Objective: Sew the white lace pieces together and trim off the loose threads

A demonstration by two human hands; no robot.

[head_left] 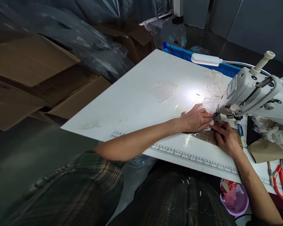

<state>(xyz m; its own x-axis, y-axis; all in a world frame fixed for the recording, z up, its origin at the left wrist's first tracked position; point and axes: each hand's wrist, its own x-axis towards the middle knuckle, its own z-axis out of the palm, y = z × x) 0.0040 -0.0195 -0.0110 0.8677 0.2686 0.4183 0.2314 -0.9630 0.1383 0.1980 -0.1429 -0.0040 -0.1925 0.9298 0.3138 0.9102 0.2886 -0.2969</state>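
White sewing table (132, 103) in a dim room, with a bright pool of lamp light right by the machine. Left hand (195, 120) is palm down on the white lace (209, 103), fingers stretched out and close together, not gripping, tips right beside the presser foot (215, 116). Right hand (227, 138) has its fingers bent, index tip at the near edge of the lace; can't tell if it's actually pinching any. So the lace sits under and just past the fingertips, partly hidden by the left hand and the sewing machine head (235, 89). Brown patch (206, 136) on the table under the hands. Behind the lace there's a crumpled cream lace heap (214, 81), and a loose lace piece (166, 91) lies off to the left. White lamp (206, 59) hangs over the far edge. Printed ruler (191, 158) runs along the near edge, red-handled scissors (280, 183) at far right, purple basket (244, 204) below, cardboard boxes (30, 59) off left
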